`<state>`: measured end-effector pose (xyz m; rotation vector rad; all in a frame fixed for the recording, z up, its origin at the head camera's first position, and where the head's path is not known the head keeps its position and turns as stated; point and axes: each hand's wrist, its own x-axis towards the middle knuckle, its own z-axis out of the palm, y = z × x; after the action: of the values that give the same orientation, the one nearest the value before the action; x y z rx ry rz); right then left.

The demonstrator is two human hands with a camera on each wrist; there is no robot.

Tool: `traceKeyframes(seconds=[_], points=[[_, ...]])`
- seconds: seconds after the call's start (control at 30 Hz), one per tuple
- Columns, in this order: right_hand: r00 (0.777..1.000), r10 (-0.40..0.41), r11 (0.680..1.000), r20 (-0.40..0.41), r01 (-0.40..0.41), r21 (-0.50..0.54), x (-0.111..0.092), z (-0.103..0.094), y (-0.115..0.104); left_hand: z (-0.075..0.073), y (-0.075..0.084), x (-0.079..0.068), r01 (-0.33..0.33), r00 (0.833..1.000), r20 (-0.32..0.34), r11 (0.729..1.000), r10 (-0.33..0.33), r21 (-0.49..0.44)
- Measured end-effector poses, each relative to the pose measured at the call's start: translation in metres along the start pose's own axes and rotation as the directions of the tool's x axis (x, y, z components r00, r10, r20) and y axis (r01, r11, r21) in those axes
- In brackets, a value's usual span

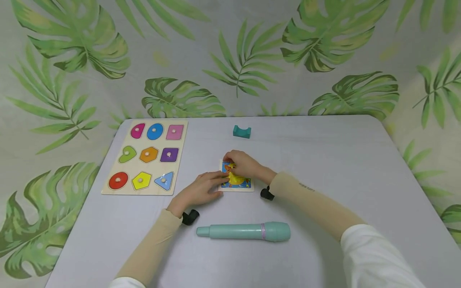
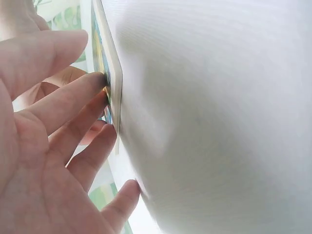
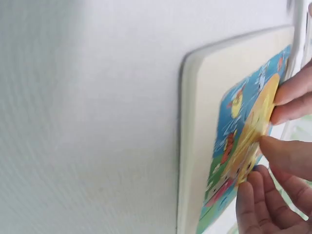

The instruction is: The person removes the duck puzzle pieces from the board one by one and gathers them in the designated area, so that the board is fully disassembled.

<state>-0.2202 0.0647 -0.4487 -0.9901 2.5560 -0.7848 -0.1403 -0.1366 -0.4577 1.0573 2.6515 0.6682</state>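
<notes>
A small wooden jigsaw board (image 1: 249, 189) with a yellow duck picture (image 1: 236, 181) on a blue background lies flat on the table. My right hand (image 1: 245, 165) reaches over its upper part, and its thumb and curled fingertips pinch a yellow piece at the duck's head; the right wrist view shows the thumb (image 3: 282, 152) on the picture. From the left comes my left hand (image 1: 201, 189), its fairly straight fingertips touching the picture and the board's edge (image 2: 116, 92). The hands hide part of the picture.
A shape-peg board (image 1: 120, 190) with several coloured knobbed shapes lies at the left. Behind the jigsaw stands a teal block (image 1: 242, 133) with a curved notch. A mint-green toy microphone (image 1: 235, 232) lies across the table in front, between the forearms.
</notes>
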Motion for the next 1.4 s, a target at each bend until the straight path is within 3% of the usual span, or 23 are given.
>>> traceKeyframes(seconds=[0.17,0.6,1.0,1.1,1.27,1.4], points=[[1.000,0.015,1.000,-0.007,-0.015,-0.024,0.001,0.002,-0.001,0.000,-0.001,-0.001,0.007,1.000,0.005,1.000,-0.007,-0.011],[0.994,0.105,0.967,0.024,-0.107,0.230,0.008,0.004,0.015,0.000,0.000,0.000,0.051,0.998,0.033,0.997,-0.050,-0.049],[0.994,0.086,0.946,-0.068,-0.060,0.318,0.004,0.004,0.013,-0.002,0.001,0.001,0.064,0.997,0.050,0.996,-0.061,-0.060],[0.990,0.113,0.916,-0.087,-0.070,0.394,0.003,0.002,0.016,-0.001,0.000,0.002,0.062,0.997,0.050,0.996,-0.059,-0.057],[0.986,0.144,0.821,-0.088,-0.069,0.567,-0.008,-0.012,0.030,-0.001,0.000,0.002,0.070,0.996,0.054,0.996,-0.067,-0.059],[0.978,0.197,0.796,-0.068,-0.119,0.593,-0.026,-0.030,0.055,-0.001,0.000,0.003,0.086,0.995,0.059,0.995,-0.083,-0.054]])
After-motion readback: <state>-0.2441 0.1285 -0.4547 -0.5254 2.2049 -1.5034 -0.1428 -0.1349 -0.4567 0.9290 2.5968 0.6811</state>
